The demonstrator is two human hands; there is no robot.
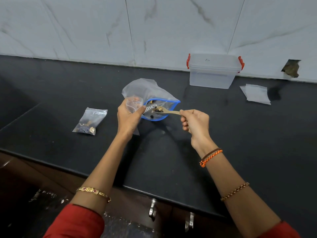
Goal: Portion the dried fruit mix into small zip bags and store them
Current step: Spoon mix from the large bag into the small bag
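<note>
On the matte black surface (171, 160), far left, a small clear zip bag (91, 120) lies flat, its thin crinkled plastic holding a little heap of dark and tan dried fruit in the bottom corner. To its right the left hand (129, 117) curls its fingers and thumb round a second small zip bag (133, 104), gripping it upright just beside the large bag; orange-brown pieces show through the film. The large bag (151, 98) is soft, translucent and rumpled, with a blue-edged mouth gaping toward the person and a few dark pieces of fruit mix inside. A pale wooden spoon (165, 111), shallow-bowled and loaded with dark and tan bits, sits in that mouth; the right hand (194, 124) pinches its slim handle, the other fingers curled. Farther right, against the veined white tiled wall (85, 28), stands a frosted rectangular plastic box (212, 73) with red clip handles, lid on. Right of it lies a flat stack of empty bags (255, 94).
</note>
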